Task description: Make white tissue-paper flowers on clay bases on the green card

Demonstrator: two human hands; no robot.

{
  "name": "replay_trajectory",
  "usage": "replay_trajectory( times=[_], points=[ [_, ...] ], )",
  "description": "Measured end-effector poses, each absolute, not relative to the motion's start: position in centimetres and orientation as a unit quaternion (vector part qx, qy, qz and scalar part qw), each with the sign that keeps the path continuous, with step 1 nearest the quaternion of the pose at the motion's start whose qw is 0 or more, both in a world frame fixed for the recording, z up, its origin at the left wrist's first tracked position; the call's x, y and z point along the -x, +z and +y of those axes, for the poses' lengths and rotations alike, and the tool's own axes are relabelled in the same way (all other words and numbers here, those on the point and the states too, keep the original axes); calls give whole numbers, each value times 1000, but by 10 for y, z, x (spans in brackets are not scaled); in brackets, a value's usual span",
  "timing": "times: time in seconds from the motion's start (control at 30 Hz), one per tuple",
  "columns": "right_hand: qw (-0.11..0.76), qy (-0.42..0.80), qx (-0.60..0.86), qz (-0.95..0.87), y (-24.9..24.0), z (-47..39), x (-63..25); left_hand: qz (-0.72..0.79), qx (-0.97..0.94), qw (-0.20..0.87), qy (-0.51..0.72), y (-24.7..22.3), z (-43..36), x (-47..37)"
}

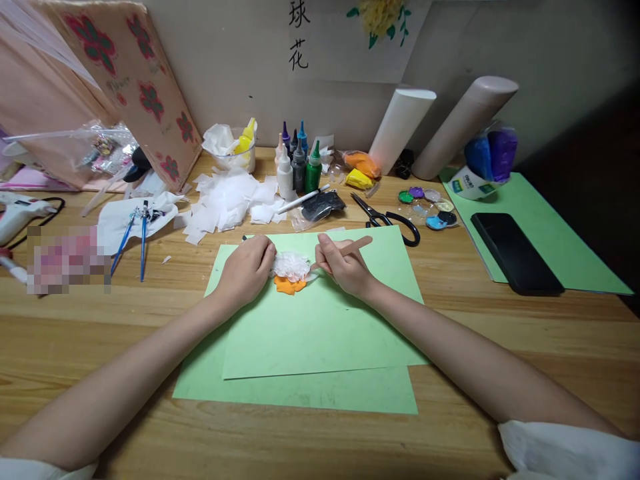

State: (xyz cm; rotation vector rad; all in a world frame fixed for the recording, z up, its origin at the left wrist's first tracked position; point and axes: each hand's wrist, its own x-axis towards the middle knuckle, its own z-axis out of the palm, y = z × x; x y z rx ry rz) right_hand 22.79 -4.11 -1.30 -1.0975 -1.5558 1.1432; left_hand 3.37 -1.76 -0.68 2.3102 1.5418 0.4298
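On the upper sheet of green paper [320, 340] lies a white ruffled, flower-like piece [291, 265], with an orange scalloped piece [291, 285] showing at its near edge. My left hand [249, 268] is closed at the white piece's left side, its thumb against or close to that edge. What its curled fingers hold, if anything, is hidden. In a pen-like grip, my right hand [345, 265] holds a flat wooden craft stick [359, 245]. The stick's lower end points at the right edge of the white piece.
Behind the paper are white paper scraps [227, 200], paint bottles [299, 167], a bag of black clay [323, 205] and scissors [383, 217]. Paintbrushes [144, 243] and a glue gun [20, 213] lie left. A black phone [515, 252] and paint lids [427, 203] sit right.
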Motion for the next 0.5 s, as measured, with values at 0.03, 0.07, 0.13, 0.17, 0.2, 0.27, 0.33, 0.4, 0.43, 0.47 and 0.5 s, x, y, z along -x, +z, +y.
replay_trajectory(
  times=[0.03,0.07,0.13,0.17,0.2,0.27,0.33,0.4,0.43,0.47,0.5],
  points=[
    [441,459,444,-630,-13,-41,-228,541,-811,164,151,-7,-17,-34],
    [437,457,446,-633,-13,-41,-228,541,-811,163,152,-7,-17,-34],
    [427,454,448,-641,-13,-40,-227,541,-812,160,152,-7,-17,-34],
    [421,451,447,-648,-13,-40,-227,541,-812,158,152,-7,-17,-34],
    [417,447,444,-655,-13,-40,-227,540,-813,157,152,-7,-17,-34],
    [412,432,433,-676,-14,-39,-226,539,-814,155,151,-7,-17,-33],
    [414,410,414,-699,-15,-39,-226,540,-814,153,149,-7,-17,-33],
    [422,390,397,-715,-15,-40,-226,541,-814,151,148,-7,-17,-33],
    [430,386,395,-714,-15,-41,-226,540,-815,150,148,-7,-17,-33],
    [440,388,399,-705,-14,-42,-227,540,-815,151,148,-7,-17,-33],
    [450,393,411,-688,-14,-42,-228,539,-815,152,150,-7,-17,-33]
  ],
)
